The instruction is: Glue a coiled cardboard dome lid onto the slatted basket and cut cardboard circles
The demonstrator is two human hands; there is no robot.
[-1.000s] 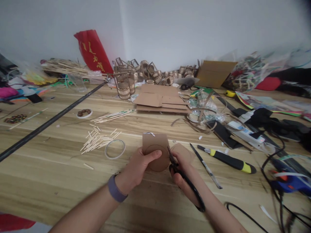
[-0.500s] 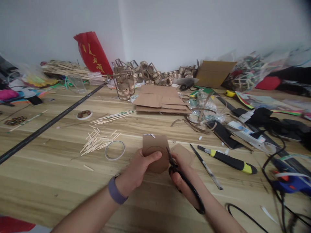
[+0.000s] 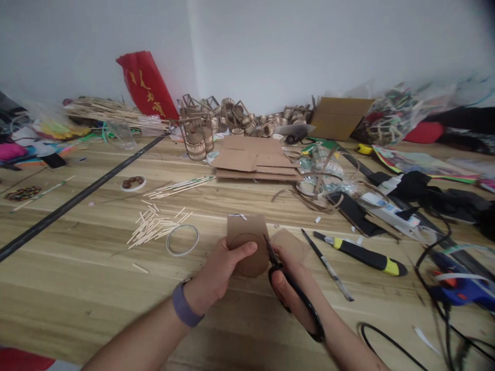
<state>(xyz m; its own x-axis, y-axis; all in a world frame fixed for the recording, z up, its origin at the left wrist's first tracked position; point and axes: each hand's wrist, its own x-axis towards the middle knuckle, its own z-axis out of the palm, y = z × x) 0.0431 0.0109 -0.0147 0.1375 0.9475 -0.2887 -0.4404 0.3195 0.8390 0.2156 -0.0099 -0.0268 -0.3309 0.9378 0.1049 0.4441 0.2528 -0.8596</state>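
A brown piece of cardboard (image 3: pixel 248 226) with a drawn circle is pinched in my left hand (image 3: pixel 224 263), thumb on top. Its lower edge is rounded along the line, while the upper part keeps square corners. My right hand (image 3: pixel 296 283) grips black scissors (image 3: pixel 305 304), their blades at the cardboard's right edge. Behind the right hand, a rounded cardboard piece (image 3: pixel 291 243) lies on the table, partly covered. To the left is a roll of tape (image 3: pixel 183 240) beside a scatter of short wooden sticks (image 3: pixel 154 226).
Flat cardboard sheets (image 3: pixel 255 159) are stacked ahead, with small wooden baskets (image 3: pixel 232 116) along the wall. A black pencil-like stick (image 3: pixel 327 265) and a yellow-black utility knife (image 3: pixel 365 255) lie to the right. A blue glue gun (image 3: pixel 460 283) and cables sit at far right.
The scissor handles look slightly more closed than before. The cardboard and my left hand hold nearly the same place; the view has shifted very slightly.
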